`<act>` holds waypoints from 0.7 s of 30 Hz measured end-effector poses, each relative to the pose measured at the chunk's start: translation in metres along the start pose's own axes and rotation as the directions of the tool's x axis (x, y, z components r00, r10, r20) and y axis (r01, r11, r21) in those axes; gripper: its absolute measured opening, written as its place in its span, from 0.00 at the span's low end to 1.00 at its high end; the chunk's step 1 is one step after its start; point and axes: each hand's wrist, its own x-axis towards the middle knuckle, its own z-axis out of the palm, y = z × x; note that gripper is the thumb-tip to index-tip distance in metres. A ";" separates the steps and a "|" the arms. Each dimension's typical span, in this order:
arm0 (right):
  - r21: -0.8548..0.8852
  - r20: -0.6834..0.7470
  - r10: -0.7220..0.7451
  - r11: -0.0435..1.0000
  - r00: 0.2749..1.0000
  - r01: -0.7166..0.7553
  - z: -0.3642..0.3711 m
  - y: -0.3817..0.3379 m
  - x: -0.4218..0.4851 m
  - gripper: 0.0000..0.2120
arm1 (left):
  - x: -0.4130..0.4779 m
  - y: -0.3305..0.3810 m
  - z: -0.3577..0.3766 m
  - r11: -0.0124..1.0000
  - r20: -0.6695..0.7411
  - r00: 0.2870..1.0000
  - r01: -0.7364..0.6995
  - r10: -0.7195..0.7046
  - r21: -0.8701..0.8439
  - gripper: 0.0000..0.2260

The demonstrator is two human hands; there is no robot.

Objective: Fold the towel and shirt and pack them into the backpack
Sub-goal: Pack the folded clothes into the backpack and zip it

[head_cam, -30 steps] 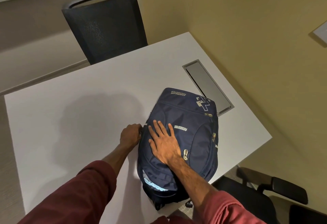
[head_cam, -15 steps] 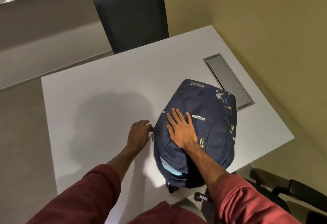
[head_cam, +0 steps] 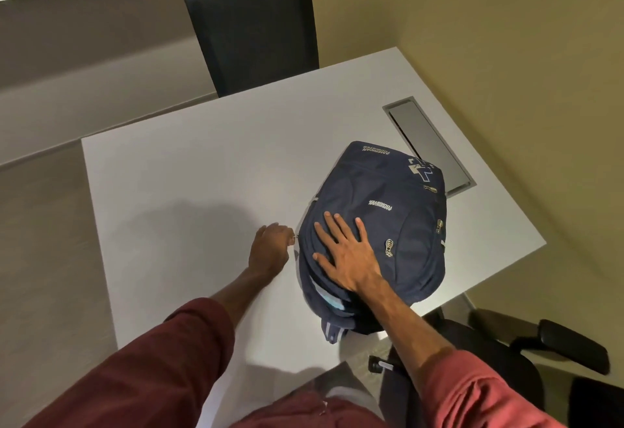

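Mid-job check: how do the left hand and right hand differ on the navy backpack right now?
The left hand is curled, pinching a small metal zipper pull at the side of the navy blue fabric backpack; the right hand lies flat with fingers spread. The left hand sits beside the backpack over the white table; the right hand presses on top. Both touch the backpack.

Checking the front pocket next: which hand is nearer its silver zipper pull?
Right. The right hand lies flat on the backpack, just beside the front zipper pull; the left hand pinches a side zipper pull at the bag's edge.
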 end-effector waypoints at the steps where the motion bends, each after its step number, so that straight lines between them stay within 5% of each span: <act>1: -0.018 0.006 0.006 1.000 1.000 -0.006 0.002 -0.002 -0.004 0.33 | -0.001 -0.001 0.001 1.000 -0.007 1.000 0.005 -0.005 -0.012 0.15; 12: -0.031 0.097 0.058 0.998 0.994 -0.055 0.007 -0.005 0.002 0.34 | -0.042 0.002 -0.007 0.983 0.089 0.995 -0.067 0.052 0.172 0.16; 21: 0.003 0.215 0.125 0.992 0.969 -0.129 0.001 -0.014 0.015 0.31 | -0.095 0.030 -0.016 0.988 0.059 0.987 -0.152 0.150 0.025 0.17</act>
